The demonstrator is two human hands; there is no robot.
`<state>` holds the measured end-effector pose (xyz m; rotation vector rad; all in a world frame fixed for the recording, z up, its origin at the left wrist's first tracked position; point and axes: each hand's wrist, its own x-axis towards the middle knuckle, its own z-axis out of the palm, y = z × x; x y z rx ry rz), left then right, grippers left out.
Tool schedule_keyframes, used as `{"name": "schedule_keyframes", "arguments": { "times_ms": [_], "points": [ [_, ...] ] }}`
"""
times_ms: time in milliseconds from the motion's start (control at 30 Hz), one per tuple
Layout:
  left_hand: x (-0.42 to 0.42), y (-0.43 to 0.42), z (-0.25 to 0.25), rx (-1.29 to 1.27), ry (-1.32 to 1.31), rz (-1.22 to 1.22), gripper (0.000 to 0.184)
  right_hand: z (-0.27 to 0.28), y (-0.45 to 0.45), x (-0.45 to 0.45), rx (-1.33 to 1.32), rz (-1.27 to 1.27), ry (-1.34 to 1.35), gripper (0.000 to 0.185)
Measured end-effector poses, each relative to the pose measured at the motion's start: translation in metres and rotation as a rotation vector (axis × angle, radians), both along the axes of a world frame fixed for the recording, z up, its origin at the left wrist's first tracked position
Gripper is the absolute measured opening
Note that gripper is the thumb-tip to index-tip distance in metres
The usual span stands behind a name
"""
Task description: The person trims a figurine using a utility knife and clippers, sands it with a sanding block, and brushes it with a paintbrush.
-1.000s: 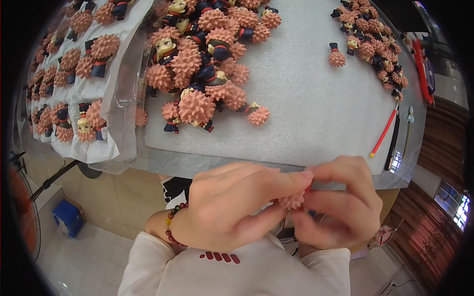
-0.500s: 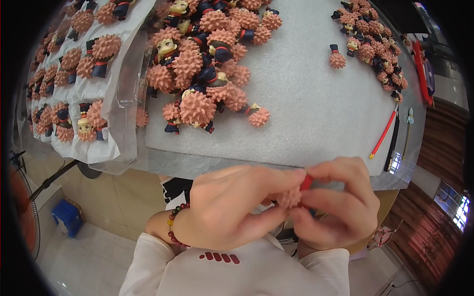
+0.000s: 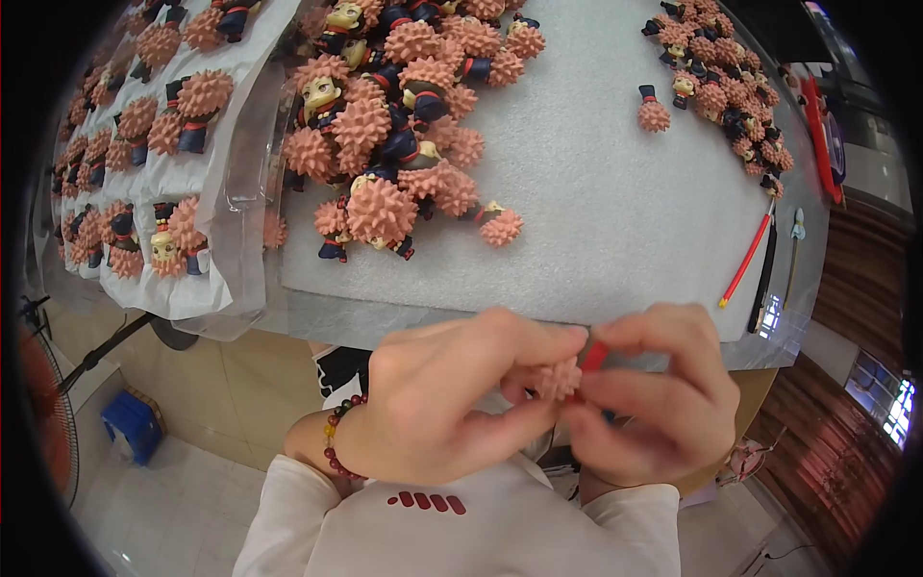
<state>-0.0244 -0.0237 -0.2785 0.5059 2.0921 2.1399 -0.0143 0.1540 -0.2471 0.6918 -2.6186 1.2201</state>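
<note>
My left hand (image 3: 471,399), with a bead bracelet on its wrist, is closed round a small figurine (image 3: 559,381). Its pink spiky hair shows between thumb and fingers; the rest is mostly covered. Close against it, my right hand (image 3: 663,389) has its fingers bent in a pinch. A small red object (image 3: 596,356) shows at those fingertips, too covered to name its kind. Both hands are above the table's near edge, in front of my body.
A heap of spiky-haired figurines (image 3: 380,125) lies ahead on the foam-covered table (image 3: 567,192). Trays of figurines (image 3: 192,260) stand left, and another pile (image 3: 731,96) lies at far right. A red stick (image 3: 745,264) and a black tool (image 3: 766,274) rest near the right edge.
The left hand and the figurine have shifted slightly left, leaving a little more space from the right fingertips. The right hand stays nearly in place, still pinching the red object.
</note>
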Motion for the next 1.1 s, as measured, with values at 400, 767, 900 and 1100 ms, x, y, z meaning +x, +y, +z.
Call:
{"name": "schedule_keyframes", "arguments": {
  "times_ms": [400,767,900,1100],
  "points": [
    [-0.004,-0.006,0.005,0.149,-0.203,-0.148,0.033,-0.002,0.015,-0.002,-0.161,0.024,-0.043,0.034],
    [-0.003,-0.005,0.000,0.016,0.138,-0.105,0.031,0.011,-0.002,0.000,-0.007,0.007,-0.022,0.031],
    [0.000,-0.002,0.002,-0.001,0.063,-0.020,0.034,0.010,-0.003,-0.003,0.009,0.032,-0.005,0.032],
    [-0.005,-0.005,0.003,0.057,-0.003,-0.106,0.028,0.011,-0.001,-0.002,-0.056,0.076,-0.070,0.032]
  ]
}}
